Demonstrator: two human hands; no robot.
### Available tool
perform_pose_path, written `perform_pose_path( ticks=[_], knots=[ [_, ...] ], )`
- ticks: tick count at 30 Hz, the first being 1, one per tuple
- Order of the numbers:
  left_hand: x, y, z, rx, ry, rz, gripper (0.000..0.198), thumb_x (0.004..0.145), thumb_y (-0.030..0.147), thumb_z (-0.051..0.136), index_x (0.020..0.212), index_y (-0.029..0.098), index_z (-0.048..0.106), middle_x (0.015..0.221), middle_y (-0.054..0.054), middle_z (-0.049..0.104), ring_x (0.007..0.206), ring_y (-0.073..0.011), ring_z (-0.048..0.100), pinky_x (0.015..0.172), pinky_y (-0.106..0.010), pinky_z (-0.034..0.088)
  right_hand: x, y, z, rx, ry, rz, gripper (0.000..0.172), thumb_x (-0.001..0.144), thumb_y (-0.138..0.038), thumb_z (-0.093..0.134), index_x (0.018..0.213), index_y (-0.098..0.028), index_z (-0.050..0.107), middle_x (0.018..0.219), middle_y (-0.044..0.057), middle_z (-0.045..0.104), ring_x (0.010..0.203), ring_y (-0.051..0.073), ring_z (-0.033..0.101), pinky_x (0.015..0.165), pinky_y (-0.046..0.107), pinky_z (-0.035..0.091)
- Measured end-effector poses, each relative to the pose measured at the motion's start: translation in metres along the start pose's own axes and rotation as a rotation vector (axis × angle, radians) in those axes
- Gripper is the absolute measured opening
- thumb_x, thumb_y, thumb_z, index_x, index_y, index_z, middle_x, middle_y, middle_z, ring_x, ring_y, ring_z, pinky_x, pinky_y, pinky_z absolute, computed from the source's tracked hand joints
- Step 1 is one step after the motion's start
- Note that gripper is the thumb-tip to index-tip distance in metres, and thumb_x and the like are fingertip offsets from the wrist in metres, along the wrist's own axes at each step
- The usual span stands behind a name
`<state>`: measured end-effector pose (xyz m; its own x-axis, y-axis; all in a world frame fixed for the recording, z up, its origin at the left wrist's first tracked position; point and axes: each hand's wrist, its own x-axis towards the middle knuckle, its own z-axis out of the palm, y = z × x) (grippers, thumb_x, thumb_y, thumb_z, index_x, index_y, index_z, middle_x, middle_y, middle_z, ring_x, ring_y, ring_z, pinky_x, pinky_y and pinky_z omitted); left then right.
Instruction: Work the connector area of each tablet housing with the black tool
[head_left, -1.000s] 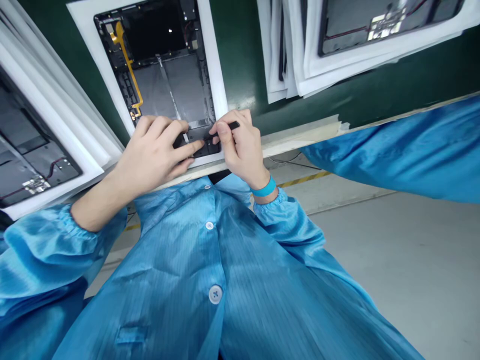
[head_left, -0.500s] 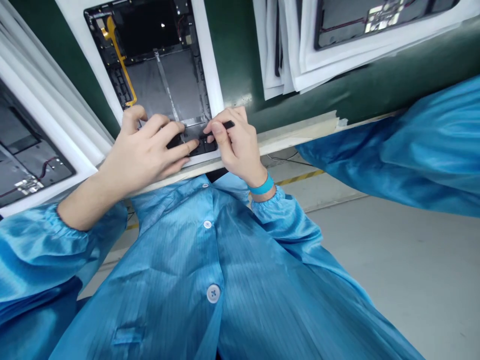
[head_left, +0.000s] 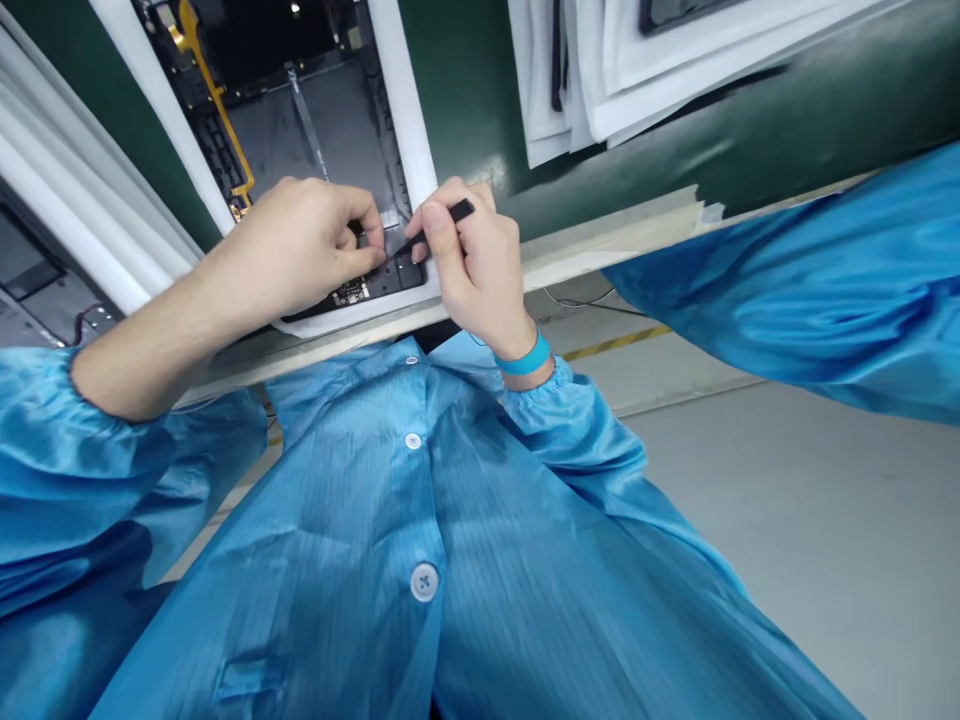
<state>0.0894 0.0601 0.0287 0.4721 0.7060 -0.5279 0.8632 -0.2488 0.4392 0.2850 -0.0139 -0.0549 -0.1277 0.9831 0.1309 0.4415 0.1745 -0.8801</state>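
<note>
As the right hand (head_left: 476, 265) pinched a slim black plastic pry tool (head_left: 448, 218) between thumb and fingertips, its tip met the dark tablet housing (head_left: 315, 130) inside a white foam frame (head_left: 403, 110); the left hand (head_left: 296, 250), fingers bunched together, pressed just beside it, above the taped bench edge (head_left: 600, 245).

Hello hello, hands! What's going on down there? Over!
Left hand on open tablet housing's lower edge. Right hand pinching black pry tool, tip at same edge. White foam frame around housing, not blocking.

An open tablet (head_left: 397, 275) lies in a white foam frame (head_left: 401, 100). It shows a gray plate (head_left: 337, 130), a yellow strip (head_left: 214, 120), and a small board (head_left: 349, 292). A thin black stick (head_left: 450, 212) tilts down, its tip by the tablet's lower end.
</note>
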Motion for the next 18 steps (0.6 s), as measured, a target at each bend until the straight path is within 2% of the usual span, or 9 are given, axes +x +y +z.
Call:
perform_pose_path(
  ticks=[4,9,15,18],
  knots=[
    [0.002,-0.01,0.005,0.011,0.028,0.064,0.008,0.098,0.026,0.072,0.096,0.021,0.077,0.064,0.005,0.068,0.062,-0.0153,0.057,0.07,-0.031,0.039,0.0,-0.003,0.002,-0.06,0.052,-0.008,0.06,0.12,-0.069,0.021,0.099,-0.032,0.064,0.094,0.007,0.076,0.102,0.029,0.07,0.111,0.051,0.057],
    [0.001,-0.017,0.006,-0.021,0.039,0.116,0.017,0.099,0.037,0.068,0.096,0.022,0.078,0.066,0.003,0.072,0.062,-0.0165,0.056,0.066,-0.032,0.039,0.0,-0.003,0.003,-0.104,0.116,-0.019,0.059,0.121,-0.066,0.022,0.095,-0.033,0.062,0.09,0.006,0.074,0.101,0.029,0.072,0.109,0.052,0.059],
    [0.001,-0.015,0.007,-0.031,0.054,0.095,0.023,0.102,0.043,0.068,0.096,0.023,0.075,0.068,0.003,0.071,0.063,-0.0173,0.058,0.069,-0.032,0.042,0.001,-0.004,0.002,-0.119,0.097,-0.059,0.061,0.121,-0.068,0.019,0.093,-0.032,0.06,0.088,0.007,0.074,0.096,0.03,0.071,0.106,0.054,0.059],
    [0.0,-0.012,0.007,-0.036,0.047,0.074,0.018,0.101,0.038,0.068,0.096,0.022,0.075,0.071,0.002,0.073,0.065,-0.0163,0.058,0.069,-0.031,0.039,0.002,-0.006,0.001,-0.106,0.079,-0.049,0.063,0.12,-0.069,0.018,0.094,-0.031,0.06,0.091,0.007,0.076,0.098,0.03,0.071,0.108,0.055,0.058]
  ],
)
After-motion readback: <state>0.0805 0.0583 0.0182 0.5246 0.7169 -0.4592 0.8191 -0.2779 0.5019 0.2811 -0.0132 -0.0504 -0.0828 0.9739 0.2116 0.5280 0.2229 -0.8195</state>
